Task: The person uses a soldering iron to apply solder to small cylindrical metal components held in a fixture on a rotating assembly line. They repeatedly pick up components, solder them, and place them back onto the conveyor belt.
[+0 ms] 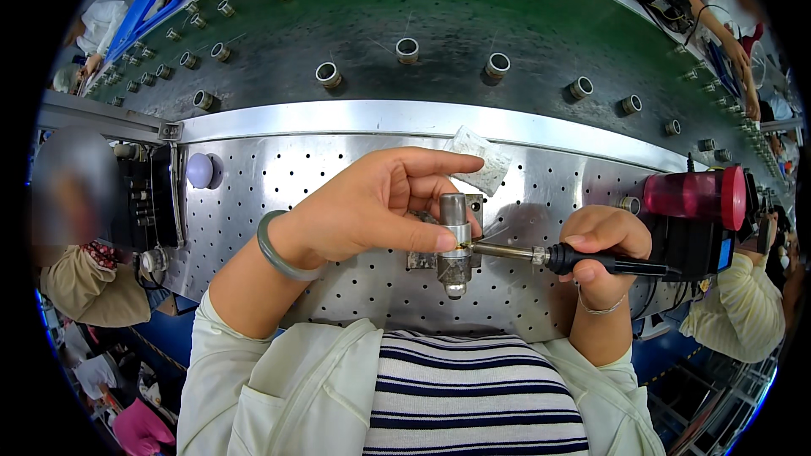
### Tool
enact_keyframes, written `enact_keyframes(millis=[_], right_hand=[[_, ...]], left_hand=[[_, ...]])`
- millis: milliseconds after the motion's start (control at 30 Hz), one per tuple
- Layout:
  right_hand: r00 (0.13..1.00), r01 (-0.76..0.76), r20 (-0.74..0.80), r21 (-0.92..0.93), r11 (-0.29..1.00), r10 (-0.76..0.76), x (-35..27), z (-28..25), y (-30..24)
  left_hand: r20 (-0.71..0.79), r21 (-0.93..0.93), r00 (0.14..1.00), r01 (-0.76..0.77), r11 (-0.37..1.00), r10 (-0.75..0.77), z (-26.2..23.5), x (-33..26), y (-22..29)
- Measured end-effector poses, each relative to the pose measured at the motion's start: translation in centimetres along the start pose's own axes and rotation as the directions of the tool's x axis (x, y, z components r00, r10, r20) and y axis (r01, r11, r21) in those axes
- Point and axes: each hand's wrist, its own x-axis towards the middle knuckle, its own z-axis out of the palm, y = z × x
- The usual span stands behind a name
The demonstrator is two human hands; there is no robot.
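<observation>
My left hand (359, 207) comes in from the left, its thumb and curled fingers closed around a metal cylindrical piece (454, 268) with a stepped body and a rounded lower tip. Its index finger stretches out past the piece. In my right hand (610, 241) is a soldering iron (604, 263) with a black handle and a metal barrel, pointing left. The iron's tip meets the piece's side, close to my left thumb. Behind the piece is a small metal bracket (476, 205), partly hidden by my fingers. A crumpled whitish pad (490, 171) lies just beyond my left fingers.
The perforated metal worktop (253, 186) carries a purple ball-shaped knob (200, 171) at left. To the right stand a red transparent jar (688, 198) and a black box with a screen (705, 247). Past the metal rail, a green conveyor belt (287, 25) holds several metal rings. Other people sit at both sides.
</observation>
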Motion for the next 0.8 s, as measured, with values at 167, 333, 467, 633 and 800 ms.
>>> enact_keyframes(millis=[167, 333, 467, 633, 800], right_hand=[[0.999, 0.045, -0.004, -0.020, 0.999, -0.045, 0.1, 0.1, 0.0], [0.990, -0.003, -0.144, -0.001, 1.000, 0.003, 0.6, 0.5, -0.9], [0.981, -0.014, -0.194, 0.003, 1.000, 0.014, 0.3, 0.2, -1.0], [0.979, 0.074, -0.198, 0.115, 0.991, -0.050, 0.5, 0.0, -0.7], [0.980, 0.041, -0.199, 0.125, 0.991, -0.015, 0.4, -0.2, -0.6]], left_hand=[[0.011, -0.024, 1.000, 0.001, 1.000, -0.001, 0.0, 0.0, -0.1], [-0.022, -0.020, 0.996, -0.082, 0.996, 0.082, -1.8, 0.6, 0.7], [-0.303, 0.419, 0.854, -0.279, 0.864, 0.423, -5.4, 1.1, 4.5], [-0.200, 0.950, 0.376, 0.300, 0.085, 0.905, -17.1, -1.9, 10.0], [-0.206, 0.845, 0.379, 0.534, -0.031, 0.902, -21.7, -3.7, 9.6]])
